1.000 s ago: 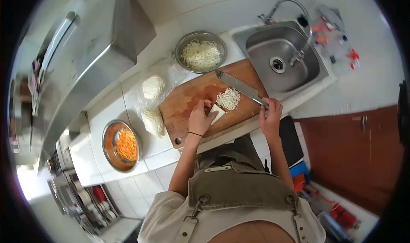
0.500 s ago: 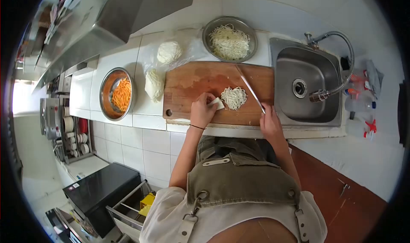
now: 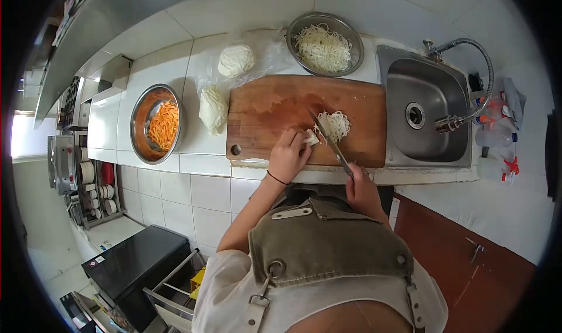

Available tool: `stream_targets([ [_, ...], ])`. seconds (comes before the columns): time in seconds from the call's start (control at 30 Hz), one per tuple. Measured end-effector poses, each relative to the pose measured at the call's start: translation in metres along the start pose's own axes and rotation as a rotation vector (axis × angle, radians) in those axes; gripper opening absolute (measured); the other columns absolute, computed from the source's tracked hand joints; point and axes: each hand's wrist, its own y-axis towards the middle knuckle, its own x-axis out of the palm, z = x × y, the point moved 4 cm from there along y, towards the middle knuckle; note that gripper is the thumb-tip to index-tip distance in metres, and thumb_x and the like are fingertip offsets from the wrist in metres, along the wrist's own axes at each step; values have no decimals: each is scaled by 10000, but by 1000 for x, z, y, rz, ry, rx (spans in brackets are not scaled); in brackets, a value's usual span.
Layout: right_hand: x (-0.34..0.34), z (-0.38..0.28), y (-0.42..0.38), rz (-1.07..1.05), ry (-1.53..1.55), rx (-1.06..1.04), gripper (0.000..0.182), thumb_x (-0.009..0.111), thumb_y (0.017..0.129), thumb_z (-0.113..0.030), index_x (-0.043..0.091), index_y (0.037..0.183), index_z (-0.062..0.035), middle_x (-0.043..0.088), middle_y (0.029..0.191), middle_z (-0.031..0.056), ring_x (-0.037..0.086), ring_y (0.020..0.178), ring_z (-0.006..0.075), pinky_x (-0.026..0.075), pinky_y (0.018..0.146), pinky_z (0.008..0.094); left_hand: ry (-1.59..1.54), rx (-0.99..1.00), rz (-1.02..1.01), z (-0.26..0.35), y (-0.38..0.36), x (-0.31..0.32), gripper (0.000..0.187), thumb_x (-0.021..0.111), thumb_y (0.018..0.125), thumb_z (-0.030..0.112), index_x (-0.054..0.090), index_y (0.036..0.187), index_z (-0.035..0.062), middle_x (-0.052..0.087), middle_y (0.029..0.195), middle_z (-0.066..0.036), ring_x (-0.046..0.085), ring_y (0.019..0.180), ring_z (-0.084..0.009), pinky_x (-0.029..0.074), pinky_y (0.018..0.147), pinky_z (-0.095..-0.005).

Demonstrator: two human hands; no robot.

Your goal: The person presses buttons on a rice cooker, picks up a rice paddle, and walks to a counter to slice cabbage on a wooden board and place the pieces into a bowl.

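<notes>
My left hand [image 3: 288, 157] presses its fingers on a small pale cabbage piece [image 3: 312, 137] on the wooden cutting board [image 3: 263, 101]. In my right hand [image 3: 363, 193] is the handle of a knife [image 3: 331, 141], its blade pointing up and left. The blade lies between the cabbage piece and a pile of shredded cabbage [image 3: 339, 127], overlapping the pile's left side in this view. Two bigger pale cabbage pieces, one rounded [image 3: 236, 61] and one longer [image 3: 213, 110], sit left of the board, by a clear plastic bag [image 3: 263, 60].
Behind the board stands a metal bowl [image 3: 291, 40] of white shreds. Another metal bowl [image 3: 136, 125] holds orange shreds at the left. To the right is a steel sink [image 3: 404, 139] with a flexible faucet [image 3: 488, 69]; bottles [image 3: 494, 137] stand beyond it.
The knife has moved left from the board's right side to the cabbage piece, with my right hand following. My left hand still holds the piece. The whole view has shifted slightly.
</notes>
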Motion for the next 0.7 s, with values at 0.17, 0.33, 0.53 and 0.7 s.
stream_targets([
  [0.17, 4, -4, 4, -70, -124, 14, 435, 503, 907, -133, 414, 1332, -109, 574, 1010, 222, 620, 782, 414, 522, 665, 495, 13, -28, -28, 3, -4, -2, 278, 703, 729, 36, 614, 992, 18, 581, 933, -122, 581, 855, -310, 495, 737, -387],
  [0.33, 8, 0, 7, -32, -121, 8, 483, 500, 908, -122, 392, 1378, -143, 607, 971, 239, 635, 745, 392, 529, 643, 482, -18, 21, -2, -5, -7, 4, 247, 700, 750, 69, 632, 981, 18, 573, 906, -114, 581, 825, -293, 494, 714, -384],
  [0.53, -1, -10, 5, 28, -104, -123, 605, 492, 907, -101, 301, 1471, -207, 619, 857, 195, 636, 678, 368, 537, 616, 463, -25, 34, -13, -6, -7, 4, 190, 688, 764, 48, 648, 947, 18, 618, 957, -85, 598, 848, -270, 503, 724, -360],
  [0.7, 4, -5, -1, -37, -180, -84, 634, 486, 900, -84, 280, 1484, -214, 591, 790, 169, 624, 630, 343, 532, 580, 458, -22, 42, -58, -5, -1, 2, 179, 682, 773, 51, 645, 945, 21, 633, 975, -84, 600, 852, -269, 504, 734, -356],
])
